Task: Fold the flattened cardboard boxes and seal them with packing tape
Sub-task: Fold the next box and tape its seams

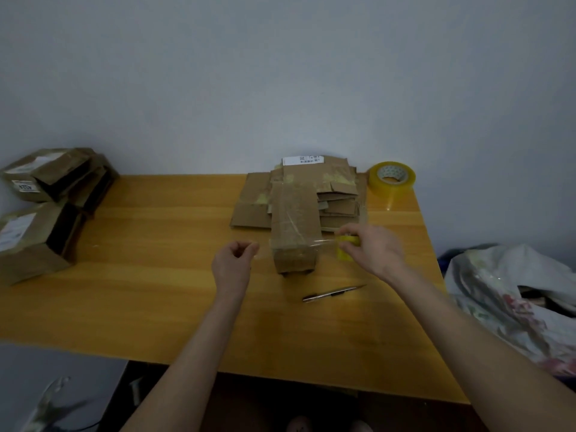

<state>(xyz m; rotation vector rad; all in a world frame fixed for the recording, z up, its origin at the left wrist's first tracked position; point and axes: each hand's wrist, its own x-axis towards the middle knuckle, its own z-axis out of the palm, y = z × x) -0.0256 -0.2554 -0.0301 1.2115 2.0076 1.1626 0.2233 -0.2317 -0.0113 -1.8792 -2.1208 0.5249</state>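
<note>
While my right hand [372,249] is gripping the roll [346,248] at 3 o'clock and my left hand [233,260] is seemingly pinching the tape [325,242] end at 9, the box [294,226] is lying between them, long axis 12-to-6.

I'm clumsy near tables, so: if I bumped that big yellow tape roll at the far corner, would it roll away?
Probably not: the tape roll lies on its flat side, hole up, so it would likely slide. It looks thickly wound, so probably fairly heavy. It sits near the table edge, so a hard shove might drop it.
</note>
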